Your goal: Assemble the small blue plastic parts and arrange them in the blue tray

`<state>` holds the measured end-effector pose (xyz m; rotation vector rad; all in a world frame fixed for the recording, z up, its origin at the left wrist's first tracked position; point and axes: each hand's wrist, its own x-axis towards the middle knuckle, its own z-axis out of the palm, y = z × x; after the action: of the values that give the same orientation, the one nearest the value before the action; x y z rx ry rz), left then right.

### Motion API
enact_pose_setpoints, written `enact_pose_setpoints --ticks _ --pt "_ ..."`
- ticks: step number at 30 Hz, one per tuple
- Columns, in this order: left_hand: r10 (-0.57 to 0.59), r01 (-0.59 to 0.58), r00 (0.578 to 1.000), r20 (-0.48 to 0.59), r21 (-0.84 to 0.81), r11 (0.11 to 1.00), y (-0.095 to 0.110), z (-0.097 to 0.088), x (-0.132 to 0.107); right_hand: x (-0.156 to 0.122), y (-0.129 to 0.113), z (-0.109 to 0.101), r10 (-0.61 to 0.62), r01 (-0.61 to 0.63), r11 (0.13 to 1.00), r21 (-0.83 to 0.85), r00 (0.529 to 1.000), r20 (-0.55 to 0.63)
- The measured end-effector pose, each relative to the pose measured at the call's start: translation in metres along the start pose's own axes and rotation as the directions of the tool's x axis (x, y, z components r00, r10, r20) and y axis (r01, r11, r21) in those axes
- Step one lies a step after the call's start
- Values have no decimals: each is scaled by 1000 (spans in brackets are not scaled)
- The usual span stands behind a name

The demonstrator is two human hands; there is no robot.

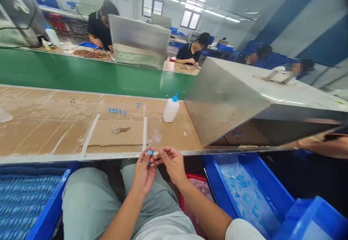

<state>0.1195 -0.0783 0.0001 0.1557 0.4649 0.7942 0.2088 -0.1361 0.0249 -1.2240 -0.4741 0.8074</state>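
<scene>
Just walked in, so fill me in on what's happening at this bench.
A seated person holds a small blue plastic piece between both hands, left hand and right hand, just below the edge of the cardboard-covered workbench. On the bench stand a white squeeze bottle with a blue cap and a row of small blue parts. A blue plastic bin of bagged blue pieces sits at the person's right. Other people work across the green conveyor belt.

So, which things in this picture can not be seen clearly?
- Small blue part, head view: mostly covered by the left hand and right hand; shape unclear.
- Row of tiny blue pieces on the cardboard: too small to identify.
- Blue bin contents: blurred by a plastic bag.
- Left blue tray: cut off by the frame edge.
</scene>
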Motion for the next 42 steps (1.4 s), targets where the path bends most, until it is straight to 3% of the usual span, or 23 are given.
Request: enact_pose_setpoints --ticks 4,8,15,20,25,33,38,42 --pt "73 -75 995 -71 -35 997 28 -5 4 29 2 -1 -176 172 948 -270 984 8" --pt "161 -166 980 -117 -30 986 60 -1 5 91 11 10 -302 360 672 -647 931 204" --pt "297 -297 955 -24 3 955 113 10 17 240 35 63 -279 455 364 -812 886 371" --pt "328 -328 945 7 -8 945 139 12 31 300 51 71 -261 497 202 -844 858 443" --pt "332 -335 941 -62 -47 941 145 3 36 316 56 65 -252 558 78 -826 813 525" --pt "339 -341 939 -55 -23 940 144 -18 38 299 53 59 -132 675 -107 -730 718 683" --pt "353 -355 930 -99 -6 935 149 -31 39 289 52 66 -160 704 -144 -695 677 719" --pt "399 -406 908 -126 -30 913 152 -42 38 284 53 68 -253 780 -113 -615 576 777"
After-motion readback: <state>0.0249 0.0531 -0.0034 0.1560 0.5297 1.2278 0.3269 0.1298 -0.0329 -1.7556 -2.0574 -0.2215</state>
